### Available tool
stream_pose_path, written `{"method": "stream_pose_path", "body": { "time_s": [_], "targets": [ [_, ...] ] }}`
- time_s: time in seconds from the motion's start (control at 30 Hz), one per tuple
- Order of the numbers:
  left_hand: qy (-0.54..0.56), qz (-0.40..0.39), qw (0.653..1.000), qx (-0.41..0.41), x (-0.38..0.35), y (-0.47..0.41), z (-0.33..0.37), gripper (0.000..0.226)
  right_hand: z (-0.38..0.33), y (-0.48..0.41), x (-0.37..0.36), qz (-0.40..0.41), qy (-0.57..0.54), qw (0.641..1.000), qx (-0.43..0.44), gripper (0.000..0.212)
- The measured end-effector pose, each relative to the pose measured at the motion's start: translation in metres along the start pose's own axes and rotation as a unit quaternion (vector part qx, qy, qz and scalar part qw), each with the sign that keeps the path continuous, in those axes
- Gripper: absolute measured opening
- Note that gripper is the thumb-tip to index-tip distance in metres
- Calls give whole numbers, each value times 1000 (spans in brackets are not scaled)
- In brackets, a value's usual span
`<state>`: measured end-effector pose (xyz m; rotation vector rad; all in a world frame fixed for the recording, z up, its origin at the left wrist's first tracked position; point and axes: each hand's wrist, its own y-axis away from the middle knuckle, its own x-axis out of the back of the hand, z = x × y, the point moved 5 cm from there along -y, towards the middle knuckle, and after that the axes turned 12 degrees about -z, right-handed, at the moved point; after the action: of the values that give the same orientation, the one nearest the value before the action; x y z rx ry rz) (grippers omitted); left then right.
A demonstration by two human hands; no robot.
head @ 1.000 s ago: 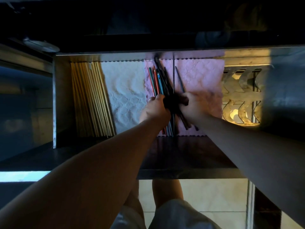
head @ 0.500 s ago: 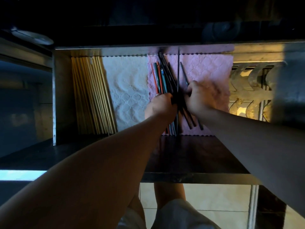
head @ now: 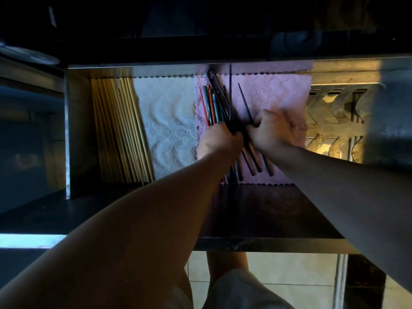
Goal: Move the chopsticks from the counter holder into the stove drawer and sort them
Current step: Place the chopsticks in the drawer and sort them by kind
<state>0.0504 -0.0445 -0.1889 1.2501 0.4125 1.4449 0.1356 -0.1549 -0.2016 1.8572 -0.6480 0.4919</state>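
The steel drawer (head: 73, 130) is pulled out below me. Pale wooden chopsticks (head: 121, 132) lie in a row at its left end. A bunch of red, green and dark chopsticks (head: 214, 103) rests on the pink cloth (head: 276, 94), fanned and crossing. My left hand (head: 219, 141) is closed over the middle of the coloured bunch. My right hand (head: 270, 131) pinches dark chopsticks (head: 244, 101) just to the right, angled away from the bunch. Their near ends stick out below both hands.
A white quilted cloth (head: 165, 121) lines the drawer between the wooden chopsticks and the pink cloth. A perforated metal rack (head: 334, 121) fills the drawer's right end. The dark stove body overhangs the drawer's back. My legs and tiled floor show below.
Both hands stay on the dark and coloured chopsticks. My right hand has shifted slightly right, drawing a dark chopstick away from the bunch. The head camera has drifted a little.
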Motion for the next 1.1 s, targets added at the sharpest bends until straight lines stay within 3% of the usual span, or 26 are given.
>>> {"method": "stream_pose_path", "body": {
  "time_s": [0.13, 0.27, 0.43, 0.57, 0.77, 0.9, 1.1],
  "targets": [
    [96, 20, 995, 11, 0, 3, -9, 25, -7, 7, 4, 65, -17, 998, -3, 13],
    [165, 53, 983, 58, -1, 2, -14, 26, -5, 13, 6, 76, -48, 996, 2, 5],
    [224, 67, 969, 81, -9, -3, -9, 17, -1, 27, 14, 75, -89, 992, 57, 16],
    [223, 73, 966, 108, -12, -9, -5, 32, -2, 41, 24, 106, -74, 988, 87, 21],
    [224, 86, 961, 141, -9, -7, 0, 32, 6, 38, 20, 77, -83, 993, 41, 23],
    [236, 88, 959, 127, -3, 3, -2, 37, 5, 38, 20, 86, -23, 996, 16, 31],
    [205, 51, 973, 91, 19, 11, -21, 36, -6, 41, 15, 72, 49, 996, 27, 27]
  ]
}}
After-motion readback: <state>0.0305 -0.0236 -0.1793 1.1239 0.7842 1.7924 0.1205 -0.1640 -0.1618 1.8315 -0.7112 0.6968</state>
